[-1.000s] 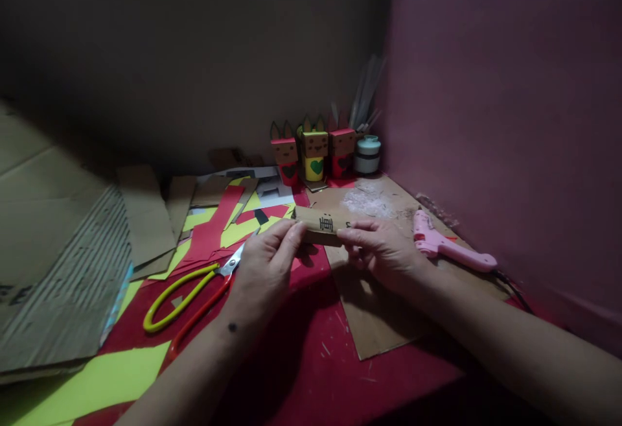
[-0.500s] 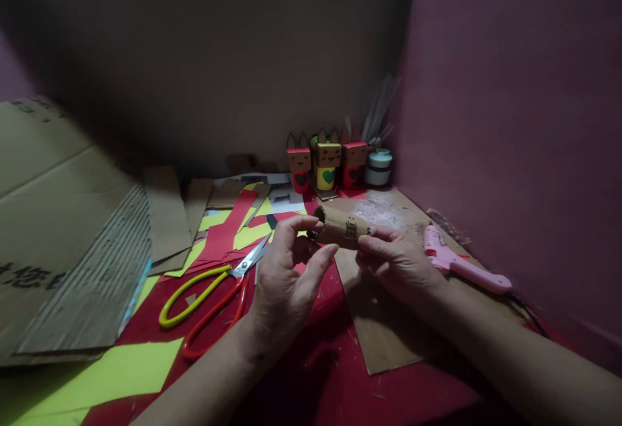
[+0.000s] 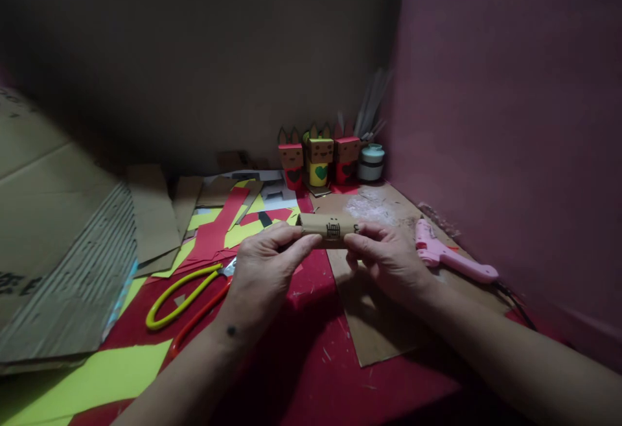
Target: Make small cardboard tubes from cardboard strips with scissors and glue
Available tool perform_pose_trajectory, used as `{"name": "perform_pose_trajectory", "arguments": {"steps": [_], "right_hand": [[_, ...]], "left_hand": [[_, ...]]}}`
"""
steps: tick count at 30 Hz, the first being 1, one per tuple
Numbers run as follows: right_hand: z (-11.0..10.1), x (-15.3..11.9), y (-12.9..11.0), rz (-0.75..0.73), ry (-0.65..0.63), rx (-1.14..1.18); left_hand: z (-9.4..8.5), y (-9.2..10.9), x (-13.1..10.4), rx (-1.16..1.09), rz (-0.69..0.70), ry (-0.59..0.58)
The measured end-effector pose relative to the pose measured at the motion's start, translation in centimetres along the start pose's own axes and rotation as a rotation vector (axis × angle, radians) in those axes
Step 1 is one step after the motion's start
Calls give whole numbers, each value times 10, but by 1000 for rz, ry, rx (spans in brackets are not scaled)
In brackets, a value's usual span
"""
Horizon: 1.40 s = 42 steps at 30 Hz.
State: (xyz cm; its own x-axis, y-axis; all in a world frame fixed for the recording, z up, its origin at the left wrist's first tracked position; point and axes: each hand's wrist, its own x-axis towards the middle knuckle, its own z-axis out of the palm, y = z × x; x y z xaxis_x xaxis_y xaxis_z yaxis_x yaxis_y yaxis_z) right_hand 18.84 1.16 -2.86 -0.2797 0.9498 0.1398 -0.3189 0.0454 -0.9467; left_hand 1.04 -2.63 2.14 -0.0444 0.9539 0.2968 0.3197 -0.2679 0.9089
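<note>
A rolled cardboard tube (image 3: pixel 326 225) with dark printed characters lies crosswise between my two hands, above the table. My left hand (image 3: pixel 267 260) grips its left end, with the thumb along the near side and the fingers at the back. Its right end is pinched by my right hand (image 3: pixel 381 254), thumb in front. Both ends are partly hidden by the fingers. Beside my left forearm lie scissors (image 3: pixel 187 296) with one yellow and one red handle; my hand covers most of the blades.
A pink glue gun (image 3: pixel 451 257) rests on a cardboard piece at the right, near the wall. Three box-headed paper figures (image 3: pixel 319 160) and a pale jar (image 3: pixel 372 163) stand at the back. Cardboard sheets (image 3: pixel 68 270) and coloured paper strips (image 3: pixel 221 225) cover the left side.
My left hand has closed from an open pose onto the tube's left end. The tube has turned from tilted to nearly level, its open left end now facing more sideways. The view has shifted slightly.
</note>
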Motion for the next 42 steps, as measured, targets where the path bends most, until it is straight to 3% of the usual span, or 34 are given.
{"name": "perform_pose_trajectory", "arguments": {"steps": [4, 9, 14, 18, 23, 28, 33, 38, 42], "right_hand": [[2, 1, 1, 69, -45, 76], [1, 2, 5, -21, 12, -4], [3, 0, -1, -188, -42, -70], [5, -2, -5, -312, 48, -258], [9, -4, -5, -424, 87, -351], [10, -4, -5, -404, 30, -347], [6, -4, -7, -365, 113, -444], [3, -1, -8, -250, 100, -355], [0, 2, -6, -216, 101, -277]], "left_hand": [[3, -4, -3, 10, 14, -1], [10, -9, -3, 19, 6, -29], [11, -5, 1, -15, -130, -87], [15, -6, 1, -153, -167, -82], [24, -14, -5, -295, -412, -99], [24, -16, -7, -382, -449, -66], [20, -13, -5, -431, -430, -35], [19, -18, -3, -432, -413, -77], [18, -19, 0, -466, -416, -42]]}}
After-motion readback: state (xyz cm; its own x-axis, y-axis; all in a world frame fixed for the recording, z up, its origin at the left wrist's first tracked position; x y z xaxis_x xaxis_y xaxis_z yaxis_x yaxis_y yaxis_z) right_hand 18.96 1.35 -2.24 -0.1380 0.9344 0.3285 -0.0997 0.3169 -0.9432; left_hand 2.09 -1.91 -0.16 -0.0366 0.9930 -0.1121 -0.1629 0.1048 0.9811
